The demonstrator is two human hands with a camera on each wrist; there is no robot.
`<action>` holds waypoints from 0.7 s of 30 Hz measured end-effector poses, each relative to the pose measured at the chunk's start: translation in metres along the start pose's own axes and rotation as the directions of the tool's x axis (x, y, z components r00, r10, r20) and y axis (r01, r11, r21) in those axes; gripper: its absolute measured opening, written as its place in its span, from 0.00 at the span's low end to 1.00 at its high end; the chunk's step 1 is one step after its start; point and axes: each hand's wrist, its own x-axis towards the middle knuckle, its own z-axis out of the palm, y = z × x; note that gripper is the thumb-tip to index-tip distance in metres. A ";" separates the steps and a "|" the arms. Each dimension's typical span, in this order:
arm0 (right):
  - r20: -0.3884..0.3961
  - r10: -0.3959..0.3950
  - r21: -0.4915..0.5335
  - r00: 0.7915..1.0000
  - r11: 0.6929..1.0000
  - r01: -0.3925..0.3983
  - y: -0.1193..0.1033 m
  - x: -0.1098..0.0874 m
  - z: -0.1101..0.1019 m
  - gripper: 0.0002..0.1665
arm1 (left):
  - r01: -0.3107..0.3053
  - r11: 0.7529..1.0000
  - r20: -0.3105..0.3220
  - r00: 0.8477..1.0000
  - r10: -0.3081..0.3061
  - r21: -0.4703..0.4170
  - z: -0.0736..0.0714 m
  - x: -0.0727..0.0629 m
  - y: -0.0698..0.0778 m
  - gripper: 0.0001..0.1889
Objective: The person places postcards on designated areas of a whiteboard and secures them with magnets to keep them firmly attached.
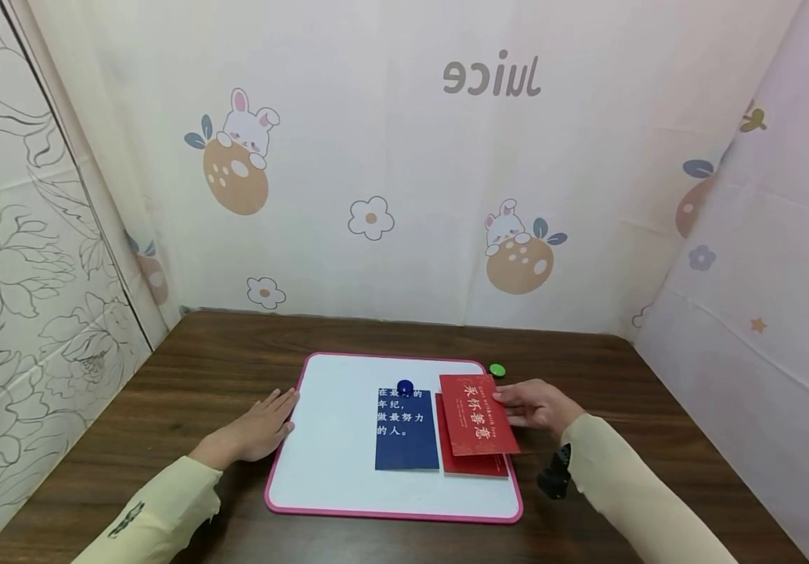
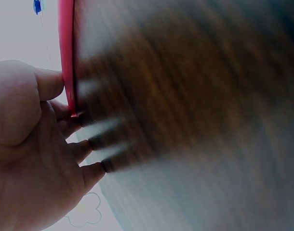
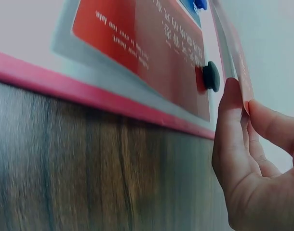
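Even, soft light brightens my white, pink-rimmed rectangular board (image 1: 326, 446). In my left-wrist view, the dark brown wood-grain table (image 2: 161, 96) beside the board blurs under pale glare, and my bare left hand (image 2: 36, 144) at its rim is shadowed; my right-wrist view looks hazy.

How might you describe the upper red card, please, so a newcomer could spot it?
Find the pink-rimmed whiteboard on the table. Right of its blue card, the upper red card is pinched by the right hand, raised above the lower red card on the board.
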 end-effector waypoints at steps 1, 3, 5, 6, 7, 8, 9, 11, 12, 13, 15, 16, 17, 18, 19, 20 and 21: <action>0.001 0.001 0.005 1.000 1.000 -0.001 0.000 0.000 0.001 0.27 | -0.004 1.000 0.000 1.000 0.004 -0.001 0.000 0.000 -0.001 0.28; 0.009 0.002 0.013 1.000 1.000 -0.002 -0.001 0.000 0.004 0.27 | -0.007 1.000 -0.001 1.000 0.007 -0.006 0.001 0.001 -0.001 0.28; 0.019 0.005 0.015 1.000 1.000 -0.005 -0.001 -0.001 0.006 0.26 | -0.008 1.000 0.005 1.000 0.008 0.006 0.001 0.001 -0.002 0.28; 0.035 0.007 0.025 0.999 1.000 -0.008 -0.002 -0.001 0.007 0.24 | -0.010 1.000 0.005 1.000 0.009 0.010 0.002 0.001 -0.003 0.28; 0.045 0.006 0.026 0.999 1.000 -0.008 -0.003 -0.002 0.008 0.24 | -0.011 1.000 0.006 1.000 0.011 0.012 0.002 0.002 -0.004 0.28; 0.048 0.007 0.027 0.999 1.000 -0.009 -0.003 -0.002 0.009 0.23 | -0.011 1.000 0.006 1.000 0.011 0.013 0.002 0.002 -0.004 0.28; 0.054 0.006 0.025 0.999 1.000 -0.007 -0.003 -0.002 0.011 0.23 | -0.012 1.000 0.008 1.000 0.011 0.021 0.002 0.002 -0.004 0.28; 0.039 0.006 0.033 0.999 0.999 -0.008 -0.003 -0.001 0.015 0.23 | -0.005 1.000 0.007 1.000 0.005 0.019 0.002 0.002 -0.003 0.28; 0.033 0.005 0.036 0.999 0.999 -0.006 -0.003 0.000 0.017 0.24 | -0.004 1.000 0.005 1.000 0.004 0.010 0.001 0.001 -0.003 0.28; 0.018 0.004 0.028 1.000 1.000 -0.005 -0.002 0.001 0.019 0.25 | 0.001 1.000 0.006 1.000 -0.001 0.007 0.000 0.001 -0.001 0.28; 0.005 0.006 0.032 1.000 0.999 -0.006 -0.001 0.004 0.024 0.27 | 0.011 1.000 0.009 1.000 -0.011 0.011 0.000 -0.001 0.000 0.28; -0.003 0.008 0.034 1.000 0.999 -0.008 -0.001 0.004 0.026 0.27 | 0.016 1.000 0.008 1.000 -0.016 0.005 -0.001 -0.001 0.001 0.28; -0.003 0.007 0.033 1.000 0.999 -0.007 -0.001 0.006 0.028 0.27 | 0.015 1.000 0.004 1.000 -0.015 0.009 0.001 0.000 0.000 0.28; -0.005 0.008 0.032 1.000 0.999 -0.008 -0.001 0.006 0.030 0.28 | 0.016 1.000 0.001 1.000 -0.016 0.013 0.002 0.001 -0.001 0.28; -0.008 0.010 0.032 1.000 0.999 -0.010 0.000 0.007 0.032 0.28 | 0.017 1.000 0.000 1.000 -0.017 0.020 0.003 0.001 -0.002 0.28; -0.015 0.012 0.035 1.000 0.999 -0.011 0.000 0.008 0.035 0.27 | 0.016 1.000 0.000 1.000 -0.016 0.018 0.003 0.002 -0.002 0.28; -0.022 0.013 0.036 1.000 0.999 -0.012 0.000 0.009 0.037 0.27 | 0.014 1.000 -0.001 1.000 -0.014 0.016 0.003 0.002 -0.002 0.28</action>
